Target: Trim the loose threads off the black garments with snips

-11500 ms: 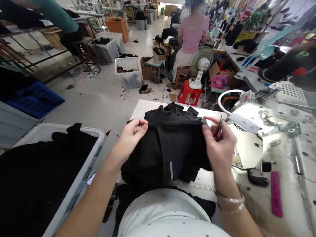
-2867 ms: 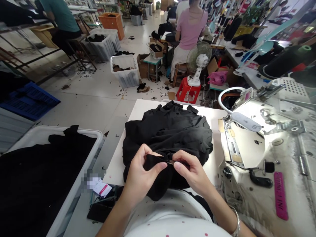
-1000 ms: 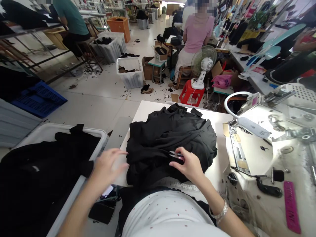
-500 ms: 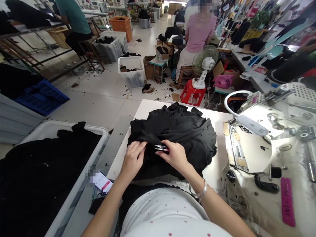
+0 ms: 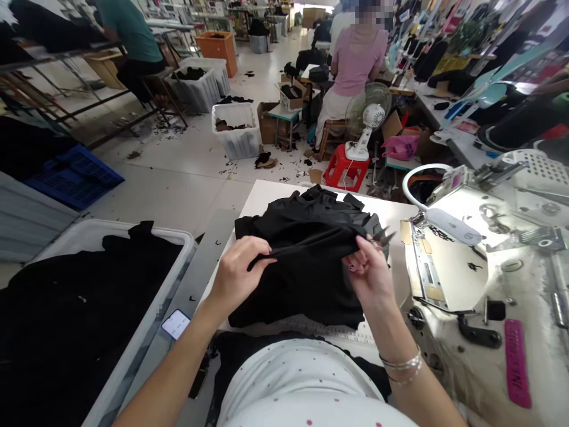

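Note:
A heap of black fabric (image 5: pixel 306 279) lies on the white table in front of me, with one piece raised and stretched sideways between my hands. My left hand (image 5: pixel 240 273) pinches the left part of that piece between thumb and fingers. At its right end, my right hand (image 5: pixel 371 270) grips the edge, palm turned partly up. Thread snips (image 5: pixel 384 237) stick out of my right hand, their blades blurred and pointing away to the right. The snips' handle is hidden in the hand.
A sewing machine (image 5: pixel 471 249) with a lamp (image 5: pixel 457 225) stands close on the right. At left is a white bin (image 5: pixel 189 240) full of black fabric, with a phone (image 5: pixel 176 324) beside it. Beyond the table are a fan (image 5: pixel 367 127) on a red stool (image 5: pixel 344 169) and a seated person (image 5: pixel 358 56).
My right hand has moved right with the snips, turned over and taken hold of the fabric. The piece is now lifted and drawn out. My left hand has risen slightly.

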Tool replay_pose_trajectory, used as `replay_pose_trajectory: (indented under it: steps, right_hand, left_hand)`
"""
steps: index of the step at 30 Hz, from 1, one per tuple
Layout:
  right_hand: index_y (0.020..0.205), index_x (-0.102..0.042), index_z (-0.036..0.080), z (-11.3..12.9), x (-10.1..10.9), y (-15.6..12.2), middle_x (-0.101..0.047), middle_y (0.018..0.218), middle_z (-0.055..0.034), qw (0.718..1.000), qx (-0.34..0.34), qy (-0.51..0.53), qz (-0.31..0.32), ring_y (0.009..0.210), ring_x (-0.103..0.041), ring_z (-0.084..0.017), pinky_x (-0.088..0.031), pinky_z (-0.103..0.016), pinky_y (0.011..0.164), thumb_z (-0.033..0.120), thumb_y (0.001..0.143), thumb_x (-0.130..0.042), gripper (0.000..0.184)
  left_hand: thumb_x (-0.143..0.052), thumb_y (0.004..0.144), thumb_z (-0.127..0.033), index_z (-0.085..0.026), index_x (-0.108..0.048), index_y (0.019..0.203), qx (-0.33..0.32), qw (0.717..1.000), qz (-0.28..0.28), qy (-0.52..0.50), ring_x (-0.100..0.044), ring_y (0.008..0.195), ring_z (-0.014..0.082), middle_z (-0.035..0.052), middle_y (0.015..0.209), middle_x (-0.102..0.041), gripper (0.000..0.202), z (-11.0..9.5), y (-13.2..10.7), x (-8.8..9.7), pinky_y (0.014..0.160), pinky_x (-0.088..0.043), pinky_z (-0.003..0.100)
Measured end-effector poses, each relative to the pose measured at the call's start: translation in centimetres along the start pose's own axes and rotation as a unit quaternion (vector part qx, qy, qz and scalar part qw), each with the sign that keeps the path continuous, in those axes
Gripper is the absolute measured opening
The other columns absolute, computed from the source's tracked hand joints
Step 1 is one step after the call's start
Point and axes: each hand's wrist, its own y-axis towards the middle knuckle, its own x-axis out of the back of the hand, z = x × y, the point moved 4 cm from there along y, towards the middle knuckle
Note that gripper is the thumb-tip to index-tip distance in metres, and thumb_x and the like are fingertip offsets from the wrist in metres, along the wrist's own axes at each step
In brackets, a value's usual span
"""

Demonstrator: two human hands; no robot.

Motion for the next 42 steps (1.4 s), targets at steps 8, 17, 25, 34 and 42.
replay_pose_trajectory:
  steps: [8, 17, 25, 34, 42]
  right_hand:
    - [0.083, -0.054, 0.02, 3.6, 3.2, -3.9, -0.043, 0.057, 0.0068, 0.965, 0.194, -0.172, -0.049, 0.049, -0.039, -0.007, -0.035, -0.019, 0.048, 0.023, 0.058, -0.075, 0.033]
    - [0.092, -0.053, 0.018, -2.5, 3.2, -5.7, -0.036, 0.057, 0.0059, 0.873, 0.119, -0.46, 0.106, 0.048, -0.033, -0.008, -0.03, -0.02, 0.046, 0.025, 0.081, -0.052, 0.013]
    - [0.086, -0.062, 0.017, -3.3, 2.8, -3.1, -0.059, 0.088, -0.0062, 0.777, 0.179, -0.577, 0.175, 0.065, -0.054, -0.013, -0.04, -0.024, 0.06, 0.017, 0.083, -0.042, 0.02]
    - [0.078, -0.062, 0.017, -3.1, 1.2, -4.1, -0.049, 0.075, -0.0022, 0.797, 0.202, -0.536, 0.192, 0.062, -0.049, -0.012, -0.039, -0.021, 0.055, 0.025, 0.073, -0.061, 0.01]
    - [0.081, -0.066, 0.014, -3.7, 0.6, -4.4, -0.051, 0.064, -0.0001, 0.866, 0.014, -0.417, 0.276, 0.054, -0.04, -0.009, -0.034, -0.021, 0.049, 0.02, 0.071, -0.056, 0.016]
  left_hand:
    - [-0.059, 0.075, -0.01, -0.018, -0.047, 0.067, -0.104, 0.994, 0.032, 0.021, -0.056, 0.068, 0.0119, -0.0021, 0.067, -0.058, 0.017, -3.7, 0.7, 0.6, 0.074, -0.05, 0.031]
    - [-0.059, 0.079, -0.028, -0.02, -0.056, 0.093, 0.07, 0.939, 0.335, 0.007, -0.053, 0.084, 0.0163, 0.001, 0.089, -0.06, 0.017, -0.4, -1.8, -5.7, 0.076, -0.042, 0.029]
    - [-0.053, 0.078, -0.012, -0.018, -0.058, 0.074, 0.092, 0.966, 0.231, -0.072, -0.049, 0.082, 0.0153, 0.0019, 0.081, -0.054, 0.009, 0.4, -0.1, -6.2, 0.074, -0.042, 0.027]
    - [-0.048, 0.079, -0.012, -0.02, -0.054, 0.082, 0.182, 0.954, 0.162, -0.176, -0.056, 0.07, 0.0085, -0.0031, 0.077, -0.059, 0.01, -0.6, -0.5, -3.8, 0.067, -0.044, 0.018]
    - [-0.03, 0.085, -0.011, -0.021, -0.058, 0.089, 0.124, 0.942, 0.271, -0.157, -0.054, 0.075, 0.0085, 0.0, 0.084, -0.053, 0.03, -0.9, -0.5, -3.9, 0.068, -0.041, 0.017]
